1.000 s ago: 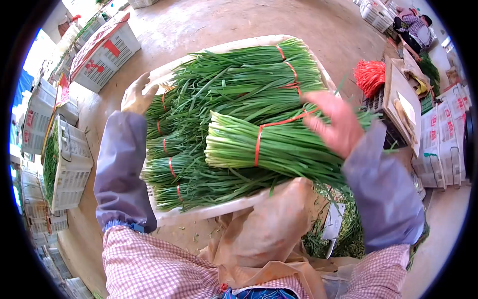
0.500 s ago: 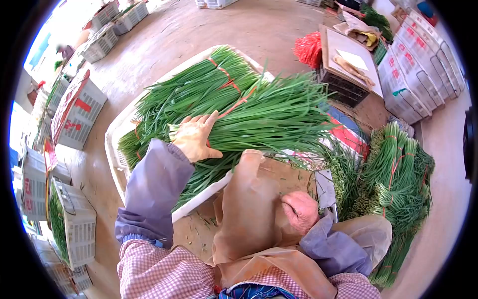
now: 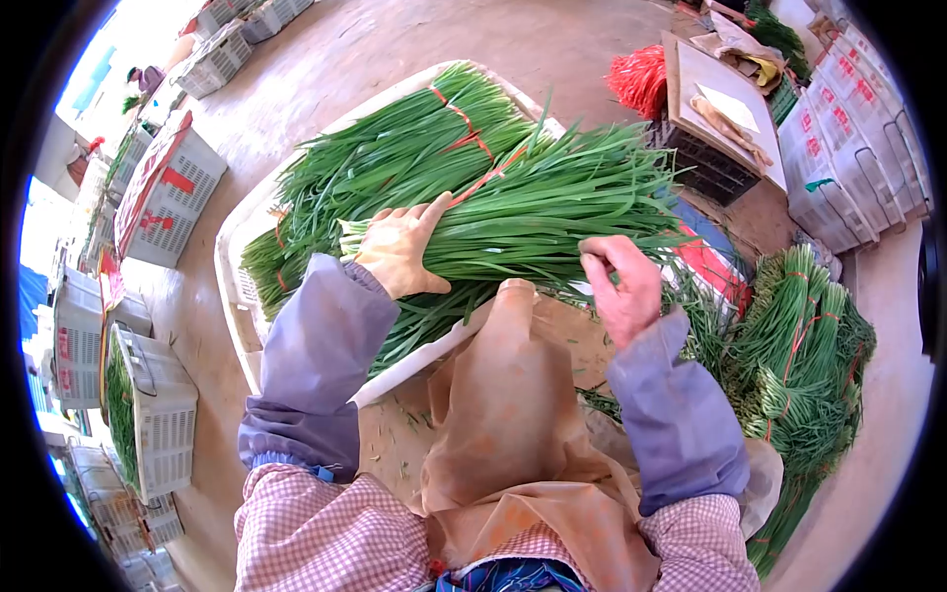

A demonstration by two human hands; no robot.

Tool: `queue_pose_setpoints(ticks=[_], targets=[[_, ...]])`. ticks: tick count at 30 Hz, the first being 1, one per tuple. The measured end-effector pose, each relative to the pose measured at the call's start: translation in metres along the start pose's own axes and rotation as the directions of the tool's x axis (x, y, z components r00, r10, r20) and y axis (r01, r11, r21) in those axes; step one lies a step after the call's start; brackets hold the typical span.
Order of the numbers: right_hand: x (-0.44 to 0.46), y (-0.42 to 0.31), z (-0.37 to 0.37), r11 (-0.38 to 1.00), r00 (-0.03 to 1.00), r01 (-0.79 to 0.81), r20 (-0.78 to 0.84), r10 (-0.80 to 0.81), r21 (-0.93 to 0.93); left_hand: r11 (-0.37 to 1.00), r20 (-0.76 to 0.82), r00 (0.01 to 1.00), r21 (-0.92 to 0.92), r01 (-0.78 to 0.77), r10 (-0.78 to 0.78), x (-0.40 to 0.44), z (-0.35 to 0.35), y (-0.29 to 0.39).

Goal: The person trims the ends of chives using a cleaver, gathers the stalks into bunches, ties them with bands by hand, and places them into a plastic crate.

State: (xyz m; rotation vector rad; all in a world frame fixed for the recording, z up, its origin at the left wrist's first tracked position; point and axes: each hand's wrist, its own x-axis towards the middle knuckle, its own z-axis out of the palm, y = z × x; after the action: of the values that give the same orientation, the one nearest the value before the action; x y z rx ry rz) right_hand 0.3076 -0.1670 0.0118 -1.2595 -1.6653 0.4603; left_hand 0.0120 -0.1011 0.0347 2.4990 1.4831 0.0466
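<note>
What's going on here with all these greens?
A person's left hand lies open on a red-tied bundle of long green leaves, resting over a white plastic crate with similar bundles. The right hand, fingers curled, is beside the leaves; I can't tell if it grips anything. More tied green bundles lie rightward.

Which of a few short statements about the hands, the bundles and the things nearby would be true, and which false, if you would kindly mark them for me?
1. The left hand lies on a green bundle with its fingers spread. True.
2. The right hand is clasping the left hand. False: the two hands are apart.
3. The band across that bundle is blue. False: it is red.
4. Red strands lie beside a board. True.
5. Other bundles lie toward the picture's right. True.
</note>
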Motion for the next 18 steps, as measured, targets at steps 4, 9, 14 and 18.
queue_pose_setpoints(ticks=[4,9,14,18], targets=[[0.005,0.011,0.029,0.974,0.997,-0.022,0.068,0.038,-0.227,1.0,0.011,1.0,-0.012,0.009,-0.009,0.0,-0.002,0.001],[0.01,0.021,0.04,0.982,0.996,-0.005,0.088,0.022,-0.187,0.998,0.044,0.997,-0.023,-0.055,0.056,0.0,-0.01,-0.001],[0.0,0.02,0.044,0.999,0.999,-0.046,-0.025,0.046,-0.004,0.999,0.22,0.976,0.048,-0.007,-0.004,0.013,-0.025,0.001],[-0.018,0.017,0.036,0.847,0.88,-0.379,-0.138,0.455,0.372,0.994,0.127,0.992,0.11,-0.01,-0.004,0.003,-0.02,0.013]])
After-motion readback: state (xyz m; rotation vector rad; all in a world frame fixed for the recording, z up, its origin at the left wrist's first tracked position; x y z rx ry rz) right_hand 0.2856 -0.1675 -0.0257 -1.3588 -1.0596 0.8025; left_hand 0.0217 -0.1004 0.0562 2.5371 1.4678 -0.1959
